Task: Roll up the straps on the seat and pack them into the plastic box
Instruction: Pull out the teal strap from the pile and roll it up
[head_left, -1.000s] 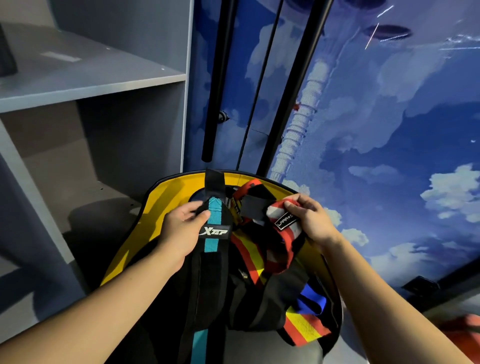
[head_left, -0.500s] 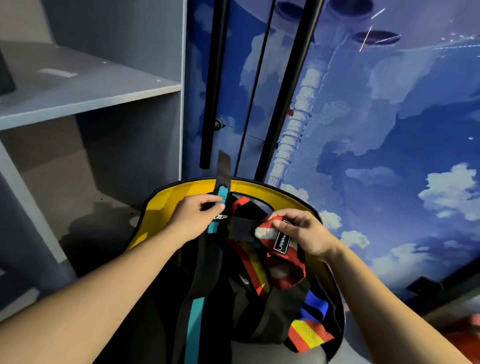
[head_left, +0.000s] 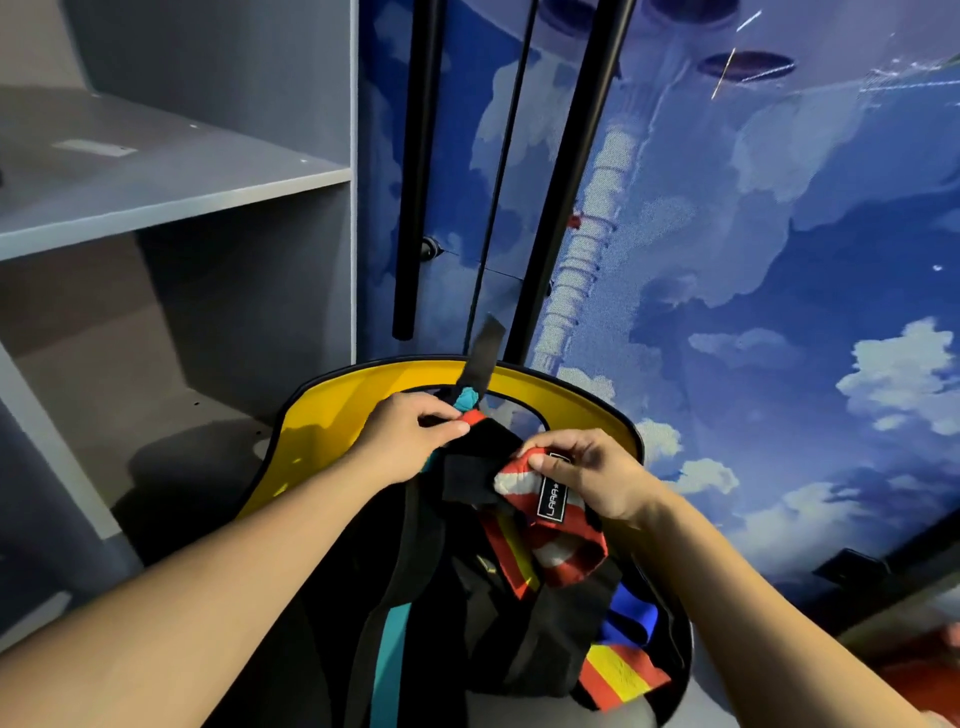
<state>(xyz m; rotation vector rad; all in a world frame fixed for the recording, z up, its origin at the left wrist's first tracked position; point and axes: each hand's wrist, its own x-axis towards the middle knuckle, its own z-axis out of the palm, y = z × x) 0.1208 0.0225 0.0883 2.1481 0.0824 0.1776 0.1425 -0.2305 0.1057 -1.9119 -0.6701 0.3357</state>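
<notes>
— What's the biggest item on my feed?
— Backdrop: a printed wall panel (head_left: 779, 312), blue sky with white clouds, slightly grainy. Two matte black round poles (head_left: 571, 171) lean across it.
— Next?
— A grey shelf unit (head_left: 171, 171) at left, flat laminate boards, square edges.
— And the seat?
— Seat (head_left: 363, 410): a curved yellow shell with a black rim, smooth and hard-looking, low in the centre. I see the straps heaped on it.
— List them.
— Black-and-teal strap (head_left: 387, 654): long flat webbing running up the seat, its black end sticking up past the rim. Red-and-white striped strap (head_left: 563, 545): woven, bunched, with a small black label. Beneath, a red-yellow-blue band (head_left: 618, 675), folded flat.
— The hands?
— Left hand (head_left: 410, 441): fingers curled, pinching the black-and-teal strap near the seat's top edge. Right hand (head_left: 597, 478): fingers curled round the red-and-white striped strap by its label. The two hands sit close, not touching.
</notes>
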